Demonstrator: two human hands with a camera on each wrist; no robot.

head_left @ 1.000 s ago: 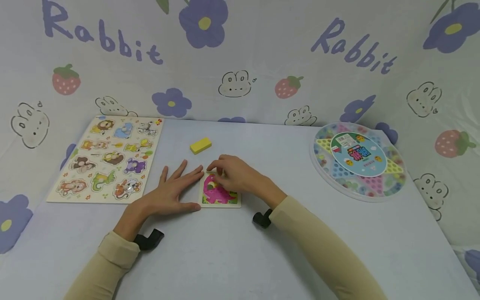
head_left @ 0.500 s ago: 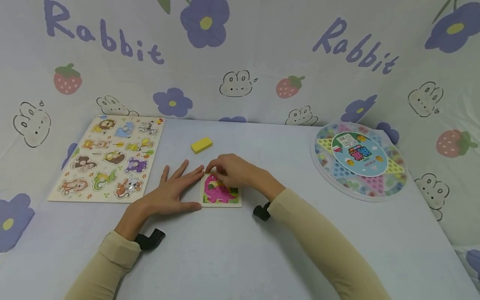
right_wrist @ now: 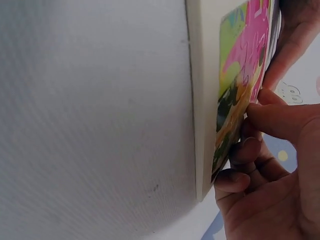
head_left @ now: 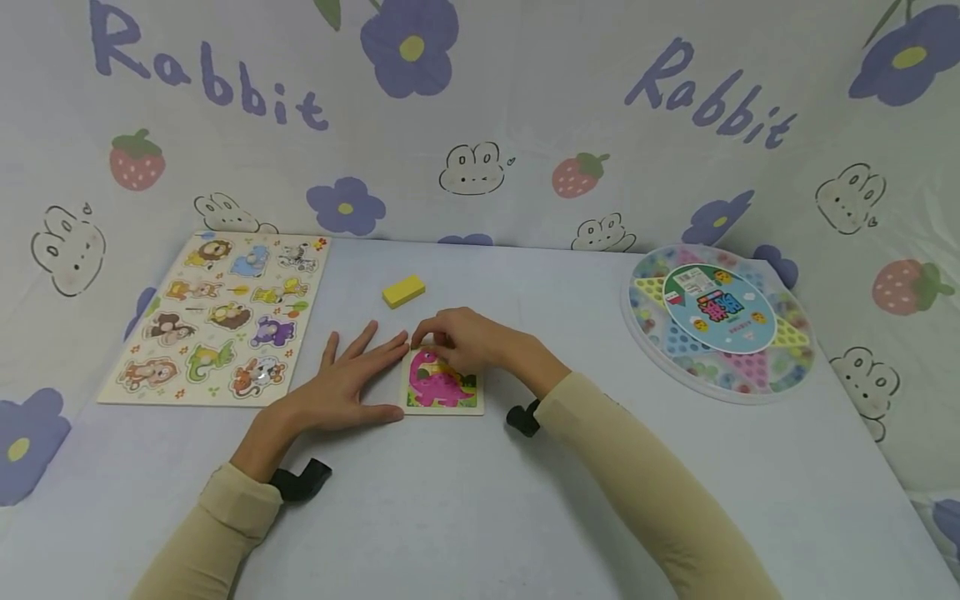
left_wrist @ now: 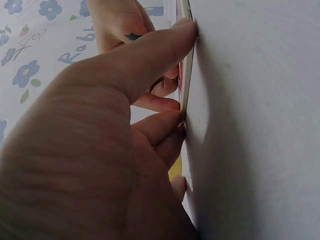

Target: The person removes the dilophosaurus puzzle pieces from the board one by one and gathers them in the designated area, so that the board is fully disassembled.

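Observation:
A small square dinosaur jigsaw puzzle, with a pink dinosaur in a pale frame, lies flat on the white tabletop. My left hand rests spread beside it, its thumb at the near left corner and index fingertip at the far left corner. Over the far part of the puzzle, my right hand has curled fingers at the far edge and covers some of the picture. In the right wrist view, the thumb and bent fingers meet the puzzle's picture side and edge; I cannot tell whether they pinch a single piece.
A yellow block lies beyond the hands. At the back left is an animal peg-style board with several cartoon animals. A round, clear-rimmed game board with a star pattern sits at the right. Behind hangs a printed cloth.
Both hands keep almost the same place at the puzzle. The right forearm has shifted very slightly, and a dark patch beside the right hand on the picture looks a little different.

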